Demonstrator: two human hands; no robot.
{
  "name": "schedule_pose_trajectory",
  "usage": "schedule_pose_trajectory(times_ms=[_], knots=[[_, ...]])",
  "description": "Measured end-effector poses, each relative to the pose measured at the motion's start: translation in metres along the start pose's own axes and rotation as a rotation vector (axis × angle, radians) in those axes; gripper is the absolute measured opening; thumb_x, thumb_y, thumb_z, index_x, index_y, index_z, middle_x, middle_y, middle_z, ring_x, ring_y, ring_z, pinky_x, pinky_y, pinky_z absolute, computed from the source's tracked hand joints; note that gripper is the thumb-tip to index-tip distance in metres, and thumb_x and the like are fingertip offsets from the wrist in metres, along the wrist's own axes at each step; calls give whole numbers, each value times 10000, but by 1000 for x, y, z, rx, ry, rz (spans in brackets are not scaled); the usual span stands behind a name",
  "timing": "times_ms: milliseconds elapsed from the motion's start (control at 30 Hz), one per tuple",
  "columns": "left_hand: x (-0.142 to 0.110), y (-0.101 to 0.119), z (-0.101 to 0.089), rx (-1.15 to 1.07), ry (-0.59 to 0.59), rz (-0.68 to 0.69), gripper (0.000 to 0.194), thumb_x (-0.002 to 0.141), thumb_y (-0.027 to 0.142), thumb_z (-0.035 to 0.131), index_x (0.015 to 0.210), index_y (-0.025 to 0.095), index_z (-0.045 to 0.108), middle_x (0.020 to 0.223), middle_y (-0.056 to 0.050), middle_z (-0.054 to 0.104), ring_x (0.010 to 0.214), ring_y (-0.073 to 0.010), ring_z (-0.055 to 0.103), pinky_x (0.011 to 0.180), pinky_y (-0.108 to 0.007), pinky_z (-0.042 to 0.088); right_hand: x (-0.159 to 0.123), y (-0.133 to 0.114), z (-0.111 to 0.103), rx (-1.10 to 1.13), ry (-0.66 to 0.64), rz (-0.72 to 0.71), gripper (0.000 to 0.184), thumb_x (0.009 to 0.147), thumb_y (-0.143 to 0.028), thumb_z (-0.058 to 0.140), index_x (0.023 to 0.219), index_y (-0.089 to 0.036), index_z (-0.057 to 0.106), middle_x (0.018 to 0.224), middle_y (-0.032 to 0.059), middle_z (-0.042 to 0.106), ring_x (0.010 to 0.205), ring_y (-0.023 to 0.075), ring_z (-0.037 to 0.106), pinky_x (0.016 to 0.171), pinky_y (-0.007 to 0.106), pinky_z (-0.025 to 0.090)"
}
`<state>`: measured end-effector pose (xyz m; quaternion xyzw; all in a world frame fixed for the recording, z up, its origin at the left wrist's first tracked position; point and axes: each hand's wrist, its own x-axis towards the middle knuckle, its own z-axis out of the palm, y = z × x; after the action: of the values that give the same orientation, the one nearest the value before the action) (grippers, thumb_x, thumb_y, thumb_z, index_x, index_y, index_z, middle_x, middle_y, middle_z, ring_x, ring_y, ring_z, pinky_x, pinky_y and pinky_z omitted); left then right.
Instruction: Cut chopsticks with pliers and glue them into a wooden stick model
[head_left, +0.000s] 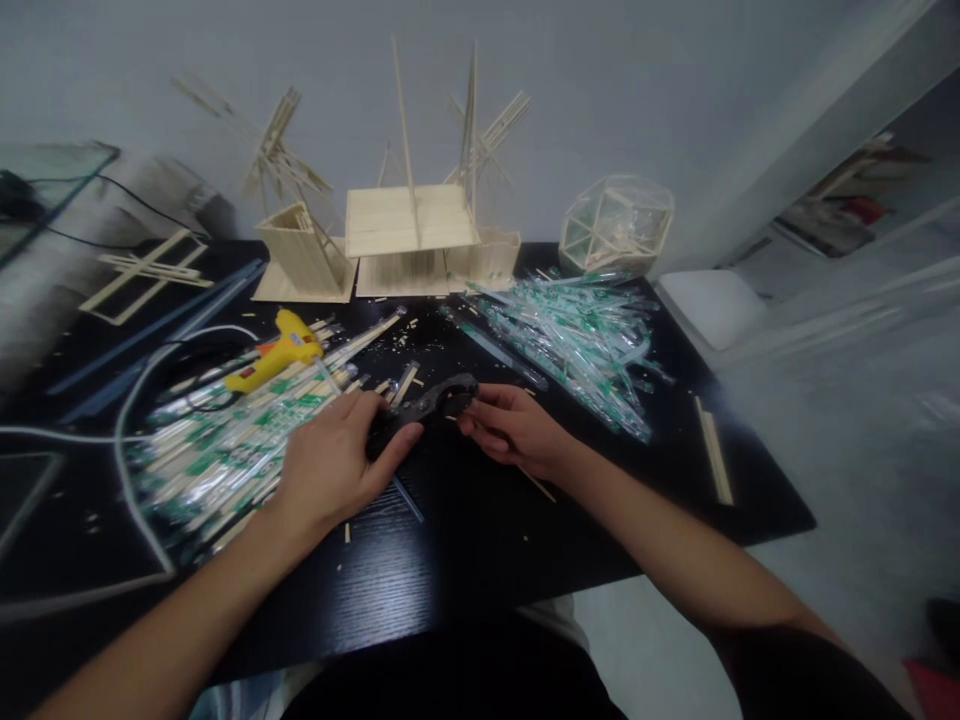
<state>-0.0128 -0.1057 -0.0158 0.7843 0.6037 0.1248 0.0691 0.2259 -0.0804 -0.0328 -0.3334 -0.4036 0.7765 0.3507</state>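
L hand point(330, 462) is closing round a dark cutting tool point(439, 398); R hand point(521, 430) is pinching a thin stick point(537, 484) nr jaws — fingertips risking a nip if it slips.

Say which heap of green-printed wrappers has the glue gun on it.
The left heap, beside the left hand: the yellow glue gun rests on it. The right heap has none.

Nothing legible — green print on long, clear plastic wrappers point(574, 345), small label point(298, 341) on yellow plastic glue gun point(259, 369) — too blurred.
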Motion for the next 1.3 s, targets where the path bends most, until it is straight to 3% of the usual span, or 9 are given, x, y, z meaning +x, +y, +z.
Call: schedule_pose_trajectory(times_ms=[400,767,1300], knots=[[1,-1,1,-63,-16,32,543,972,663,310,987,200,592,937,-106,664,910,-309,649,737,-397,481,0,-3,2,-1,-56,-4,376,835,-477,798,798,-147,623,589,-80,489,396,7,261,329,138,198],[1,-5,4,-128,-27,75,515,995,626,317,1019,191,592,986,-103,673,907,-285,663,761,-387,482,1,-2,1,43,-90,-21,285,880,-410,772,867,-162,632,662,-75,497,414,1,269,359,133,219],[0,-4,5,-126,-66,81,516,1003,621,284,938,196,570,877,-84,655,855,-294,669,749,-398,482,2,0,2,48,-59,-5,332,857,-459,786,894,-154,663,661,-68,509,424,7,261,352,146,175]])
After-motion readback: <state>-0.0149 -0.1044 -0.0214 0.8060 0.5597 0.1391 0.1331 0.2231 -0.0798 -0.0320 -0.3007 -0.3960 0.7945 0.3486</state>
